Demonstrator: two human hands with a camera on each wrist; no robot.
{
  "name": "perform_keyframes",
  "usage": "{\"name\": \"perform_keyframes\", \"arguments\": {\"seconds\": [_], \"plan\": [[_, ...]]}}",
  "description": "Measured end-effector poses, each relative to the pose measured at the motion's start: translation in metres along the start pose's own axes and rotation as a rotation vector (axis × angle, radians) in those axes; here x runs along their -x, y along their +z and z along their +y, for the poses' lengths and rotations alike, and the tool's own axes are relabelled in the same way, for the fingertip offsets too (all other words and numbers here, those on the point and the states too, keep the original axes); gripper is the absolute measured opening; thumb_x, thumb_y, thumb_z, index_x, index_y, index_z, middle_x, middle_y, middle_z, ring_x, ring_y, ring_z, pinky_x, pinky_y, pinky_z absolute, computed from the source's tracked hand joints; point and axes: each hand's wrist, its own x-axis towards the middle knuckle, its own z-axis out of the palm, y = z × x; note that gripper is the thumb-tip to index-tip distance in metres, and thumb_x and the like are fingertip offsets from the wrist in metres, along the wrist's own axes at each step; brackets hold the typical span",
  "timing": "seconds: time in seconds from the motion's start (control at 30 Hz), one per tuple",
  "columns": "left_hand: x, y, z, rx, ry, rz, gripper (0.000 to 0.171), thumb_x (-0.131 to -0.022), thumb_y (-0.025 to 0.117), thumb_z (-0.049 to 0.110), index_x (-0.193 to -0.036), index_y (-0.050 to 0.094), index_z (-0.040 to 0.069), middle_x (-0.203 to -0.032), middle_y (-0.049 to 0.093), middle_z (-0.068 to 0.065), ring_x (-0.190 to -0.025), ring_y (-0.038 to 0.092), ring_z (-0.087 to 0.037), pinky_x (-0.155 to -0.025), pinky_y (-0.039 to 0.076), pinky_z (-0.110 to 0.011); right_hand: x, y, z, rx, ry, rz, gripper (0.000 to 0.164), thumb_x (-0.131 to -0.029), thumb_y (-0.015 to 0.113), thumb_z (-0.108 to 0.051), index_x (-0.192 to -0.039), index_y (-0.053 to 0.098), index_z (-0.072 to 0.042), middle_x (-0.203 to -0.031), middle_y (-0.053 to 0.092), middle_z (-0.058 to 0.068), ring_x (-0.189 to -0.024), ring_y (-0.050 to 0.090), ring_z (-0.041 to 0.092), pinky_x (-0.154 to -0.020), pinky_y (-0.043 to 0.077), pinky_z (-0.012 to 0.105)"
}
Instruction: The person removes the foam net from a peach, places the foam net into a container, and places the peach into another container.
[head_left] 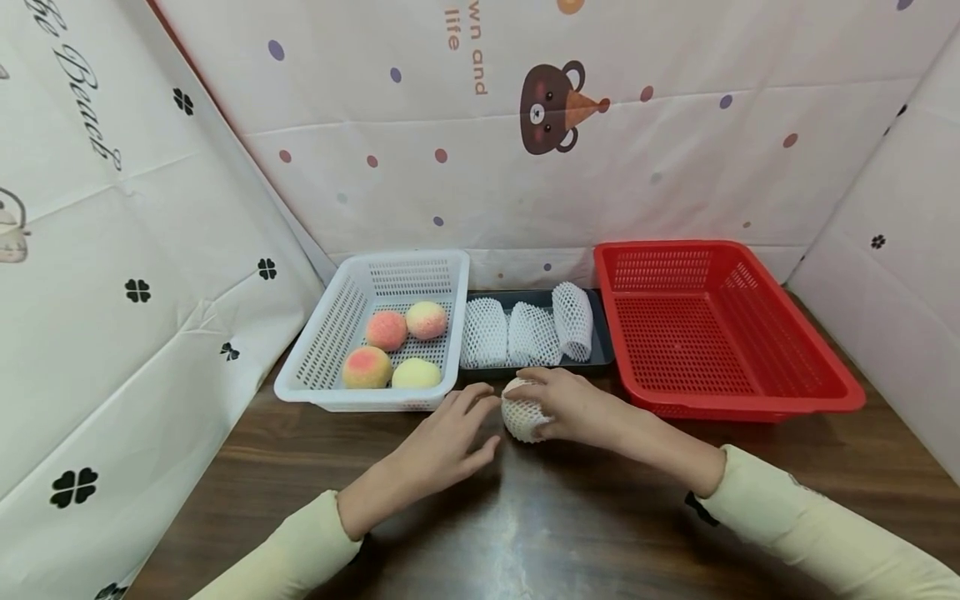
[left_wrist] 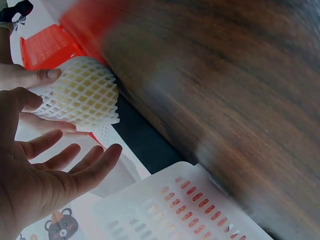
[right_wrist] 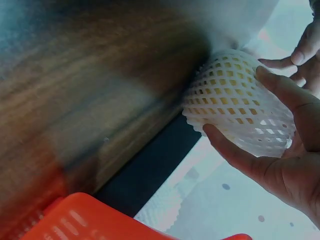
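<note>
A round yellowish fruit in a white foam net (head_left: 522,414) is in front of the dark tray, and my right hand (head_left: 581,408) grips it from the right. In the right wrist view, thumb and fingers curve round the netted fruit (right_wrist: 227,95), with yellow showing through the mesh. My left hand (head_left: 442,446) is just to its left, fingers spread and loosely bent, holding nothing. The left wrist view shows that palm (left_wrist: 35,192) bare beside the net. Several peaches (head_left: 367,367), pink and yellow, lie in the white basket (head_left: 300,385).
Behind the hands, the dark tray (head_left: 536,296) holds three white foam nets (head_left: 485,333). A red basket (head_left: 675,342) stands to its right, with no fruit visible inside. Patterned white cloth (head_left: 412,192) hangs behind and at both sides of the brown wooden table (head_left: 510,533).
</note>
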Motion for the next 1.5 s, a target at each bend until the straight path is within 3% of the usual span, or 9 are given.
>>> {"name": "perform_keyframes", "arguments": {"seconds": [0.27,0.43,0.63,1.0,1.3,1.5], "plan": [[0.0,0.0,0.0,0.008,-0.005,0.003,0.045,-0.096,0.065,0.027,-0.135,0.057,0.008,-0.14,0.05,-0.01,-0.12,0.055,-0.025,-0.1,0.053,-0.04,-0.002,-0.008,-0.002,0.007,-0.02,0.048,0.041,-0.075,0.09,-0.008,-0.113,0.076,-0.011,-0.122,0.068,0.017,-0.105,0.069,0.029,-0.083,0.061,0.037],[0.001,0.0,-0.001,0.014,-0.001,0.005,0.045,-0.096,0.065,0.027,-0.135,0.057,0.007,-0.141,0.05,-0.01,-0.12,0.055,-0.025,-0.101,0.052,-0.04,-0.002,-0.014,-0.001,0.012,-0.007,0.073,0.032,-0.077,0.083,0.006,-0.103,0.079,-0.011,-0.11,0.072,0.009,-0.1,0.071,0.024,-0.08,0.061,0.034],[0.001,-0.001,-0.001,0.025,-0.003,0.009,0.045,-0.096,0.067,0.027,-0.135,0.057,0.007,-0.14,0.051,-0.011,-0.119,0.056,-0.027,-0.1,0.052,-0.041,-0.002,-0.027,0.0,0.0,0.036,0.094,0.026,-0.078,0.085,0.001,-0.101,0.079,-0.012,-0.099,0.074,-0.001,-0.093,0.071,0.017,-0.08,0.06,0.035],[0.0,-0.002,-0.001,0.024,-0.012,0.005,0.044,-0.096,0.066,0.027,-0.135,0.057,0.008,-0.14,0.05,-0.01,-0.12,0.055,-0.025,-0.101,0.052,-0.039,0.004,-0.059,-0.001,0.009,0.102,0.146,0.028,-0.08,0.083,0.003,-0.103,0.079,-0.012,-0.102,0.076,0.002,-0.093,0.071,0.018,-0.074,0.061,0.034],[0.002,-0.001,-0.001,0.03,-0.022,-0.015,0.044,-0.097,0.064,0.027,-0.136,0.057,0.008,-0.141,0.05,-0.01,-0.121,0.054,-0.024,-0.101,0.052,-0.038,0.012,-0.088,0.0,0.017,0.217,0.148,0.032,-0.079,0.084,0.001,-0.109,0.079,-0.011,-0.107,0.076,0.008,-0.099,0.072,0.025,-0.082,0.061,0.042],[0.002,0.0,-0.001,0.034,-0.016,-0.008,0.044,-0.096,0.065,0.027,-0.136,0.057,0.009,-0.141,0.05,-0.01,-0.12,0.055,-0.025,-0.101,0.052,-0.039,0.004,-0.111,0.008,0.072,0.279,0.177,0.036,-0.078,0.087,-0.002,-0.112,0.077,-0.01,-0.107,0.076,0.012,-0.093,0.073,0.028,-0.079,0.062,0.043]]}}
